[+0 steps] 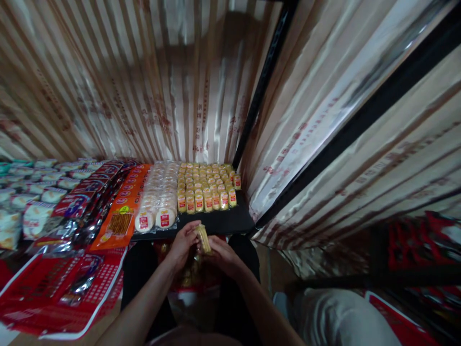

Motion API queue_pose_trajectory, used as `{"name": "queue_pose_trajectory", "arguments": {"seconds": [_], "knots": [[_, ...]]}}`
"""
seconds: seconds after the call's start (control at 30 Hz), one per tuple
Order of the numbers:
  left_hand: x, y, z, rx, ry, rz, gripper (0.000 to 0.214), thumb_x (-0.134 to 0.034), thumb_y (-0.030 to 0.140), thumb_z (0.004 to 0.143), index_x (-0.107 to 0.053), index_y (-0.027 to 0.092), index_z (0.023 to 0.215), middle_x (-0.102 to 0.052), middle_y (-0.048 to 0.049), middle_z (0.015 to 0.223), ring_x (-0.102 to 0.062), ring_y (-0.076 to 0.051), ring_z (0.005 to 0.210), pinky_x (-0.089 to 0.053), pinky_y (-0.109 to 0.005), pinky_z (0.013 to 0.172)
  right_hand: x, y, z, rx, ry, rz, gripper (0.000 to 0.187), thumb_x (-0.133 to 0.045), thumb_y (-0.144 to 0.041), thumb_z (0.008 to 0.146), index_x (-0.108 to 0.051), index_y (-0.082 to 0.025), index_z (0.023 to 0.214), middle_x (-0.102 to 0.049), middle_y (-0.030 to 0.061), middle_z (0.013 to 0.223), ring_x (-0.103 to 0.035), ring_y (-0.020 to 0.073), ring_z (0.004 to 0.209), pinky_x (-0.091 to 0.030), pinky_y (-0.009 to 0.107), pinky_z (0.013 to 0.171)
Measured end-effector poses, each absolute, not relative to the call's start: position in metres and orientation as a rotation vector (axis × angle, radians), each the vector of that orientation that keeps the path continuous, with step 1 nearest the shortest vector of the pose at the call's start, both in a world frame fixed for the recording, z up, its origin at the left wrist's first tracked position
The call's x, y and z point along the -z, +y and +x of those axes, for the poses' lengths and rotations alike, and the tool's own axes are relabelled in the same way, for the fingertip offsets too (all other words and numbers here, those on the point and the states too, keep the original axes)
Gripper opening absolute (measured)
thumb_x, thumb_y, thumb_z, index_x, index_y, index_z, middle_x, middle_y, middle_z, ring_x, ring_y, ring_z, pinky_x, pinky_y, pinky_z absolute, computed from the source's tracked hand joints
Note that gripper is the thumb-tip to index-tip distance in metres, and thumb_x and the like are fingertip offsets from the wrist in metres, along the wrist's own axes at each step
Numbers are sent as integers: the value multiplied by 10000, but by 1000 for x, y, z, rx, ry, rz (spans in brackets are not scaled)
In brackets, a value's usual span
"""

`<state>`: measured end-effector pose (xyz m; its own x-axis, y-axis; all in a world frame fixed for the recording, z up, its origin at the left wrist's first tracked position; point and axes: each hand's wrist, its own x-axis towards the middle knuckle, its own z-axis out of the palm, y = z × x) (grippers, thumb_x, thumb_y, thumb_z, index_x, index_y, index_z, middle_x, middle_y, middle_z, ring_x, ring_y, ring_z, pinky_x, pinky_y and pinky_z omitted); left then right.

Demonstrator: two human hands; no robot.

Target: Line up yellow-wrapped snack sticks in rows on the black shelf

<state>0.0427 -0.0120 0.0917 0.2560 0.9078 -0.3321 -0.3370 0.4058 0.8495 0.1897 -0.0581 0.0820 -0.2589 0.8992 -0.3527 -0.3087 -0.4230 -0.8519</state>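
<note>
My left hand point(182, 245) and my right hand point(221, 254) meet in front of a black shelf point(223, 222), both closed round one small yellow snack packet point(202, 237) held upright between them. Just beyond it, on the shelf, stand rows of the same yellow packets with red labels point(207, 187). To their left lie stacked round white cakes in clear wrap point(158, 202).
Orange snack bags point(122, 211), dark red shiny bags point(90, 197) and white-and-green packets point(32, 192) fill the shelf to the left. Red printed sheets point(54, 288) lie at lower left. Striped wrapped bundles point(162, 81) wall the back and right. A black post point(262, 81) rises behind the shelf.
</note>
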Motion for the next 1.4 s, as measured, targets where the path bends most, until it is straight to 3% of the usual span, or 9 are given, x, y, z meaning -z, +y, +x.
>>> {"name": "queue_pose_trajectory", "arguments": {"seconds": [0.13,0.27,0.47,0.73,0.83,0.97,1.13,1.3,1.4], "knots": [[-101,-6,54,-1024,865,662,480,-719,241,582,-596,178,1042,-634,-50,976,-614,-145,863,-465,-277,802,-85,-52,192,-1535,-825,-1206,439,-658,-520,659,-523,-195,921,-640,34,876,-618,160,789,-466,256,678],[-101,-5,67,-1049,861,621,349,-701,207,570,-620,147,905,-653,-41,886,-615,-144,859,-445,-288,866,-76,-44,196,-1314,-852,-1285,416,-692,-481,625,-518,-197,875,-634,28,828,-610,161,765,-475,278,692],[-99,-1,92,-966,1030,794,340,-687,296,609,-598,145,901,-667,-44,845,-618,-167,815,-459,-294,792,-58,-37,206,-1028,-911,-1392,270,-634,-380,676,-497,-205,831,-638,30,799,-611,157,735,-492,301,729],[-105,28,131,-894,1193,1224,91,-574,164,677,-581,160,768,-625,12,696,-585,-119,685,-446,-231,681,-61,-26,235,-656,-1082,-1634,212,-543,-361,762,-539,-198,898,-651,41,875,-620,176,784,-511,302,691],[-107,42,148,-901,1177,1361,59,-546,144,700,-567,172,748,-615,23,692,-576,-107,677,-441,-217,670,-67,-19,245,-405,-1141,-1705,252,-498,-345,799,-562,-179,978,-646,79,973,-607,200,870,-507,351,768],[-113,61,170,-914,1129,1423,93,-530,137,723,-566,174,801,-614,22,717,-578,-99,686,-454,-218,685,-72,-6,253,-70,-1227,-1703,375,-436,-297,844,-510,-135,1174,-580,139,1175,-504,239,1120,-408,442,959],[-122,89,194,-905,1180,1600,114,-537,140,733,-565,163,842,-612,2,769,-582,-105,718,-468,-239,722,-70,18,263,-39,-1206,-1666,456,-345,-240,868,-391,-112,1304,-476,165,1314,-458,225,1194,-410,431,969],[-127,120,215,-892,1267,1786,336,-507,123,765,-525,165,1098,-627,-26,879,-586,-115,780,-471,-259,769,-71,49,279,-117,-1089,-1671,471,-304,-275,881,-397,-85,1301,-503,175,1290,-455,227,1209,-372,429,1006],[-132,137,228,-840,1240,1890,343,-497,123,776,-539,191,1110,-648,-24,921,-595,-127,831,-471,-270,796,-75,65,288,-112,-1058,-1682,483,-318,-284,874,-396,-94,1310,-501,171,1296,-472,233,1190,-384,429,989]]}}
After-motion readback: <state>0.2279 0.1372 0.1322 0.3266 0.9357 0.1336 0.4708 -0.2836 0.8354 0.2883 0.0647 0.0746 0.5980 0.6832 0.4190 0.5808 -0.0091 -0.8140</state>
